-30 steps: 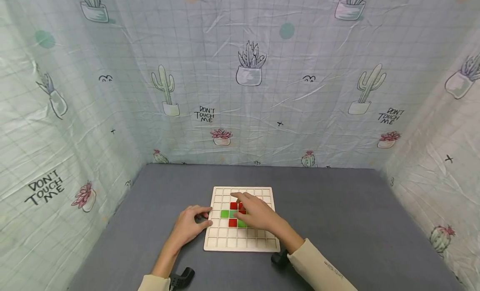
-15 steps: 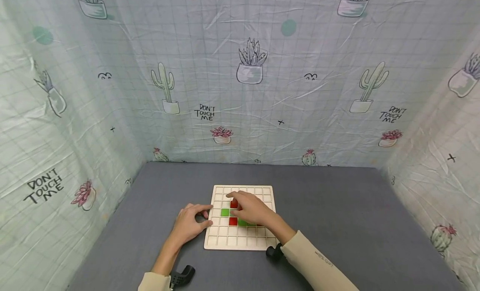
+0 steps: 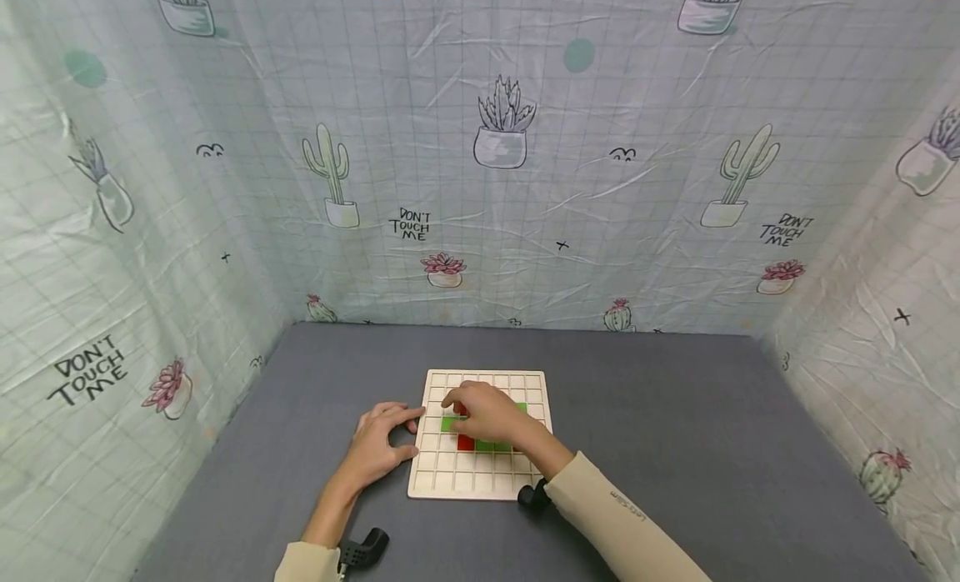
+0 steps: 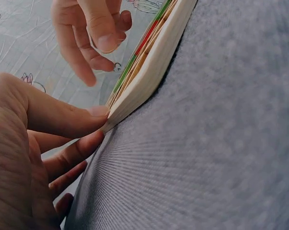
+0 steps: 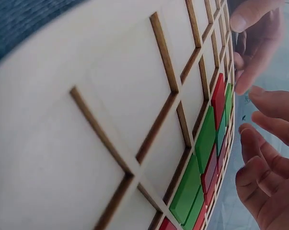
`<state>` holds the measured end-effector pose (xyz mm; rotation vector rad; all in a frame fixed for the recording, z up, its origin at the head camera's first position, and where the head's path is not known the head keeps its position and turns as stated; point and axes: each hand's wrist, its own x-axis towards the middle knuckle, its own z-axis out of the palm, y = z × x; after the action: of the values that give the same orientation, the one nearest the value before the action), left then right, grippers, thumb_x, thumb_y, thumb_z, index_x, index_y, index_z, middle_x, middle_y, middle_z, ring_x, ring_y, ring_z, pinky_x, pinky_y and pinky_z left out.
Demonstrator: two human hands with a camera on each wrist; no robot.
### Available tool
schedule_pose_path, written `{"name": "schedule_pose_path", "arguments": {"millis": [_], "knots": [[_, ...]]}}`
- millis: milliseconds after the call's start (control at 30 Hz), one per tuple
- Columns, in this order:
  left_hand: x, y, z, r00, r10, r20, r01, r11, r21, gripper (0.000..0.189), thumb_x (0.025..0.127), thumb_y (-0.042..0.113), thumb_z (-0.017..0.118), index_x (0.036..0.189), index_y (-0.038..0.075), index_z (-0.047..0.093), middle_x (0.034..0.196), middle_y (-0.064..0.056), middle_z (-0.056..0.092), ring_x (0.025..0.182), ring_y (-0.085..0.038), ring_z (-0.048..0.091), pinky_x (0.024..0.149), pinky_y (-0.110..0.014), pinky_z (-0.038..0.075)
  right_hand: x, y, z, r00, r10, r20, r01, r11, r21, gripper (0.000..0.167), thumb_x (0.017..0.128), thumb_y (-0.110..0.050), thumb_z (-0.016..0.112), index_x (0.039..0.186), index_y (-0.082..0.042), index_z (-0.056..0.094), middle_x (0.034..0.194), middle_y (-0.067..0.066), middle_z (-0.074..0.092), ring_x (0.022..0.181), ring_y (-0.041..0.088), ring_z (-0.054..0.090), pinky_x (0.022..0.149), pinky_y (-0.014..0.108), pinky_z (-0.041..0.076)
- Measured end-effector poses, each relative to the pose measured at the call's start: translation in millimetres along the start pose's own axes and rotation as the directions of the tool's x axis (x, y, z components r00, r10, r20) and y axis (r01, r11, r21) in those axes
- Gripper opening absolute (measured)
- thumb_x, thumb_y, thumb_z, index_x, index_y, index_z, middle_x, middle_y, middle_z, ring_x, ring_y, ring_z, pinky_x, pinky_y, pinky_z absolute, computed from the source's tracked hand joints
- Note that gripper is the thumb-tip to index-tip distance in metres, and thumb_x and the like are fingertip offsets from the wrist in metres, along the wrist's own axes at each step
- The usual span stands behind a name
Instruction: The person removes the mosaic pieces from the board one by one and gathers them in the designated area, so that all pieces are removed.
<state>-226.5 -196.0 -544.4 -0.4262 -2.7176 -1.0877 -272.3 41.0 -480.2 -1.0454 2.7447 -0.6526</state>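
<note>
A pale wooden grid board (image 3: pixel 442 482) lies flat on the table, with red and green square tiles in its middle cells. My left hand (image 3: pixel 377 444) touches the board's left edge with a straight index finger and thumb; the left wrist view shows the thumb (image 4: pixel 82 120) right at the board's rim. Over the tiles hovers my right hand (image 3: pixel 491 415), its fingers loosely bent and nothing between them in the right wrist view. It hides part of the tile pattern. A red tile (image 3: pixel 466 443), a green tile (image 3: pixel 448 424) and a teal tile (image 5: pixel 222 128) show around it.
A dark grey cloth (image 3: pixel 645 432) covers the table around the board. Behind and at both sides hangs a light curtain (image 3: pixel 555 198) printed with cacti. Black wrist mounts (image 3: pixel 365 550) sit near both sleeves.
My right hand has moved left across the board, uncovering a green tile at the right and covering the red one at upper left. My left hand stays at the left edge.
</note>
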Motion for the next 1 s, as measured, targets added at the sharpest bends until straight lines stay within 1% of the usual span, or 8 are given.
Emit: {"name": "schedule_pose_path", "arguments": {"millis": [67, 133, 333, 467, 667, 767, 900, 1000], "knots": [[0.3, 0.5, -0.4, 1.0, -0.015, 0.018, 0.015, 1.0, -0.006, 0.056, 0.073, 0.009, 0.084, 0.128, 0.015, 0.074, 0.104, 0.008, 0.072, 0.137, -0.033, 0.052, 0.114, -0.063, 0.027, 0.5, 0.4, 0.9, 1.0, 0.007, 0.011, -0.007, 1.0, -0.006, 0.034, 0.092, -0.023, 0.076, 0.126, -0.016, 0.074, 0.106, -0.002, 0.07, 0.093, 0.01, 0.064, 0.079, 0.024, 0.051], [0.4, 1.1, -0.8, 0.999, -0.022, 0.028, 0.022, 1.0, -0.013, 0.057, 0.074, 0.009, 0.084, 0.129, 0.015, 0.074, 0.102, 0.009, 0.072, 0.138, -0.032, 0.051, 0.115, -0.063, 0.026, 0.7, 1.2, 1.9, 1.0, 0.015, 0.014, -0.015, 1.0, -0.007, 0.033, 0.092, -0.023, 0.077, 0.124, -0.016, 0.075, 0.104, -0.002, 0.069, 0.091, 0.008, 0.062, 0.077, 0.024, 0.051], [-1.1, 1.5, -1.3, 0.999, -0.02, 0.028, 0.02, 1.0, -0.016, 0.06, 0.072, 0.009, 0.084, 0.131, 0.014, 0.073, 0.101, 0.008, 0.072, 0.139, -0.034, 0.05, 0.116, -0.063, 0.023, 1.2, 4.4, 6.4, 1.0, 0.016, -0.01, -0.016, 1.0, 0.004, 0.028, 0.092, -0.02, 0.076, 0.119, -0.014, 0.078, 0.101, -0.001, 0.069, 0.084, 0.006, 0.056, 0.073, 0.022, 0.048], [-1.3, 1.5, -1.2, 0.999, -0.027, 0.033, 0.027, 0.999, -0.022, 0.062, 0.072, 0.008, 0.085, 0.132, 0.014, 0.072, 0.1, 0.008, 0.071, 0.14, -0.034, 0.048, 0.117, -0.063, 0.021, 2.2, 6.7, 9.5, 1.0, 0.012, -0.019, -0.012, 1.0, 0.019, 0.024, 0.091, -0.019, 0.077, 0.115, -0.014, 0.08, 0.1, -0.002, 0.069, 0.085, 0.006, 0.058, 0.075, 0.022, 0.049], [-0.3, 0.7, -0.1, 0.999, -0.021, 0.049, 0.022, 0.999, -0.025, 0.063, 0.072, 0.007, 0.085, 0.133, 0.013, 0.071, 0.091, 0.013, 0.068, 0.141, -0.033, 0.048, 0.118, -0.063, 0.019, 3.8, 10.1, 12.6, 0.999, 0.027, -0.021, -0.027, 0.999, 0.033, 0.02, 0.091, -0.018, 0.078, 0.111, -0.015, 0.081, 0.097, -0.003, 0.069, 0.085, 0.006, 0.059, 0.076, 0.022, 0.05], [0.2, 0.4, -0.2, 0.999, -0.023, 0.047, 0.024, 0.999, -0.025, 0.063, 0.072, 0.007, 0.084, 0.134, 0.013, 0.071, 0.094, 0.013, 0.069, 0.141, -0.033, 0.048, 0.118, -0.063, 0.02, 4.9, 10.6, 12.9, 0.999, 0.029, -0.014, -0.028, 0.999, 0.045, 0.02, 0.091, -0.017, 0.077, 0.111, -0.016, 0.081, 0.097, -0.003, 0.069, 0.086, 0.006, 0.06, 0.077, 0.022, 0.05], [0.2, 0.9, -1.6, 0.998, -0.041, 0.055, 0.043, 0.999, -0.027, 0.063, 0.073, 0.008, 0.084, 0.134, 0.015, 0.071, 0.097, 0.011, 0.07, 0.142, -0.032, 0.046, 0.118, -0.063, 0.02, 6.6, 9.5, 12.7, 1.0, 0.031, -0.005, -0.03, 0.998, 0.059, 0.02, 0.091, -0.014, 0.076, 0.11, -0.016, 0.081, 0.098, -0.003, 0.071, 0.089, 0.009, 0.063, 0.078, 0.022, 0.051], [0.6, 1.0, -3.0, 0.996, -0.05, 0.069, 0.052, 0.998, -0.032, 0.064, 0.073, 0.008, 0.084, 0.135, 0.016, 0.071, 0.095, 0.012, 0.069, 0.142, -0.031, 0.046, 0.118, -0.063, 0.02, 8.0, 9.3, 13.0, 1.0, 0.031, -0.001, -0.031, 0.997, 0.064, 0.019, 0.091, -0.014, 0.077, 0.11, -0.016, 0.081, 0.098, -0.003, 0.073, 0.089, 0.01, 0.065, 0.078, 0.023, 0.051]]}}
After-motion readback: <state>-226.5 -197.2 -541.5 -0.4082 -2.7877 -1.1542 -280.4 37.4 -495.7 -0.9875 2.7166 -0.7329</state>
